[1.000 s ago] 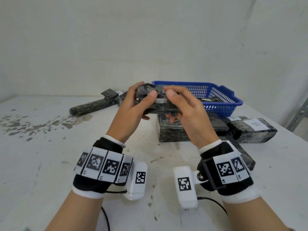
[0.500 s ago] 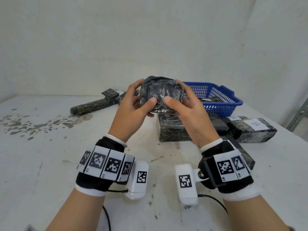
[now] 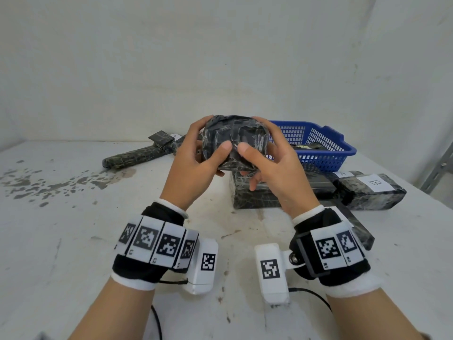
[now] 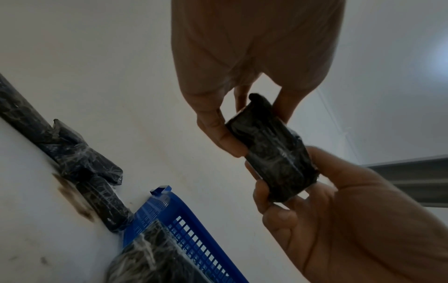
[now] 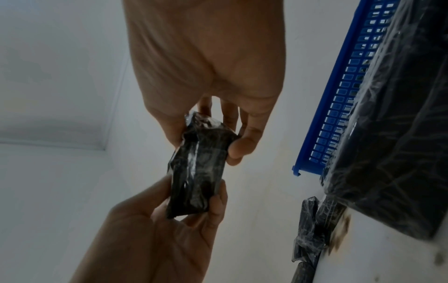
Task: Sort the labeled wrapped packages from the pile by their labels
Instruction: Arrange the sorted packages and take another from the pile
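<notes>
A small package point(image 3: 234, 141) in black plastic wrap is held up in front of me over the table point(image 3: 73, 241), its broad face toward me and no label showing. My left hand point(image 3: 210, 141) grips its left side, thumb in front and fingers behind. My right hand point(image 3: 262, 141) grips the right side the same way. The left wrist view shows the left hand point(image 4: 257, 124) pinching the package point(image 4: 271, 153) by its upper end. In the right wrist view the right hand point(image 5: 208, 141) pinches the package point(image 5: 201, 166) from above, with the other hand below.
A blue basket point(image 3: 326, 153) with a wrapped item inside stands behind the hands. In front of it lie a large package point(image 3: 255, 197), one labelled B point(image 3: 372, 190) and a flat one point(image 3: 360, 229). A long wrapped package point(image 3: 137, 158) and a small labelled one point(image 3: 161, 139) lie at the back left.
Both hands have turned the small package from lying flat to standing with its broad face toward me, and raised it slightly.
</notes>
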